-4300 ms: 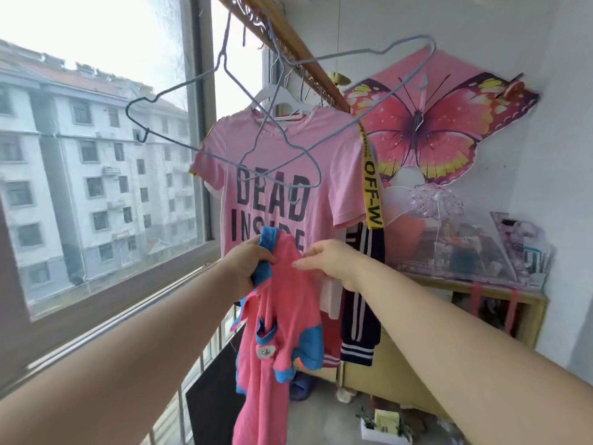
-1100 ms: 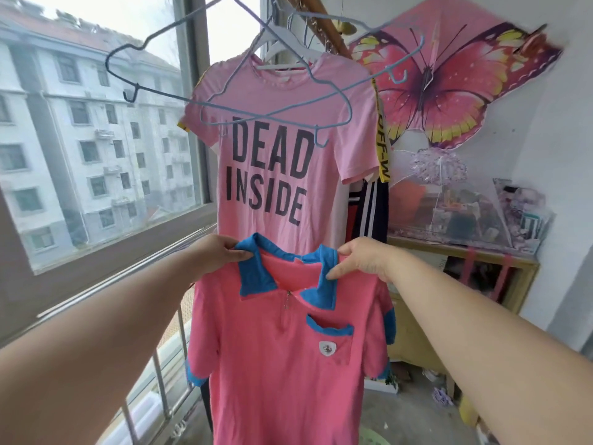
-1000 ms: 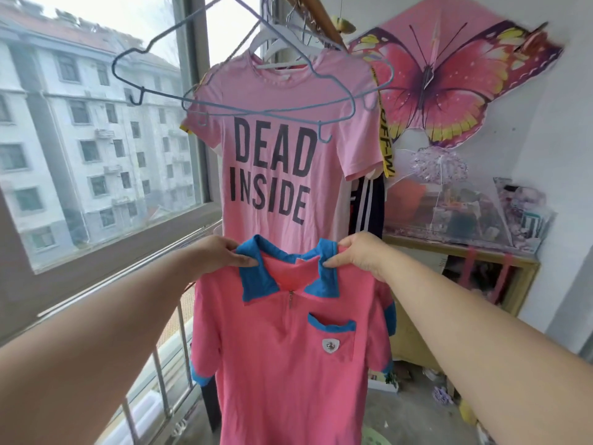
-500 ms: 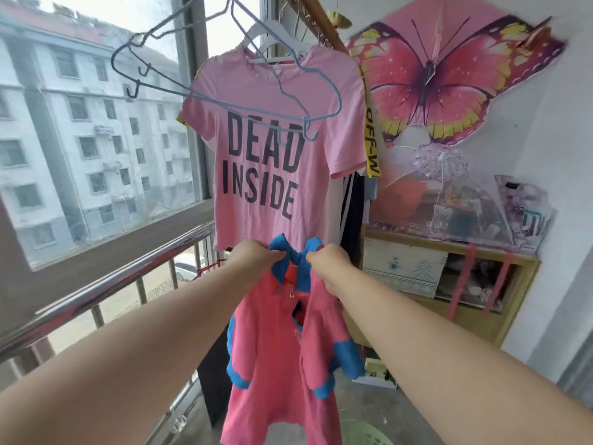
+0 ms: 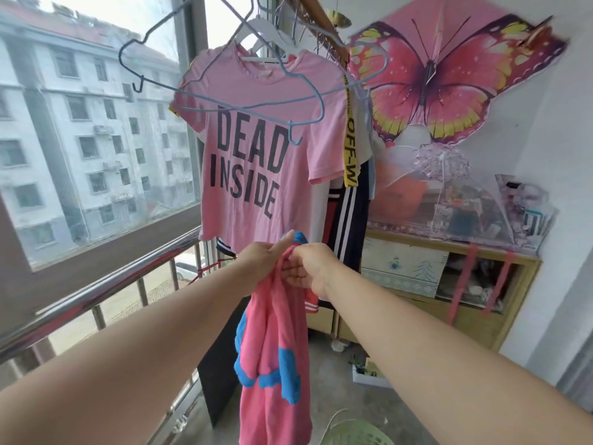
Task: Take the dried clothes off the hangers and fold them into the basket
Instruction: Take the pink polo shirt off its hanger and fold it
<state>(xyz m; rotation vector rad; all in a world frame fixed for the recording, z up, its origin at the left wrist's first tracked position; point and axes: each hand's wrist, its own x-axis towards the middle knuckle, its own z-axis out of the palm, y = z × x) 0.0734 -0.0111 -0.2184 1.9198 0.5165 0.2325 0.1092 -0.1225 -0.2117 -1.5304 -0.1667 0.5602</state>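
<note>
Far left: window (image 5: 80,139) with an apartment block outside, steel railing (image 5: 96,293) running below the sill. Next over, empty blue wire hangers (image 5: 250,108) hung off the wooden rod (image 5: 324,30) at the top edge. Behind them a pink T-shirt (image 5: 256,175) printed "DEAD INSIDE" was on a white hanger (image 5: 268,28), same rod, front facing the camera.

Both arms were stretched forward, hands meeting just below the T-shirt hem. Left hand (image 5: 261,263) was clenched around the gathered top of the pink polo shirt (image 5: 276,348), thumb sticking up beside the blue collar. Right hand (image 5: 309,268) was touching the left, fingers curled in and grasping the same bunch of fabric. The polo was off any hanger, hanging in mid-air from the two hands in a narrow fold. Blue sleeve cuffs showed about halfway down, hem near the bottom edge of view. Not in the basket — the green basket (image 5: 359,435) sat on the floor just right of the polo's hem, only part of its rim visible.

Right of the hands: a yellow strap (image 5: 351,149) lettered "OFF-W" and a dark garment with white stripes (image 5: 351,226), both hanging just beside the T-shirt. Further right — a pink butterfly kite (image 5: 442,78) on the wall, and below it a clear cover (image 5: 455,200) on top of a yellow cabinet (image 5: 481,319).
</note>
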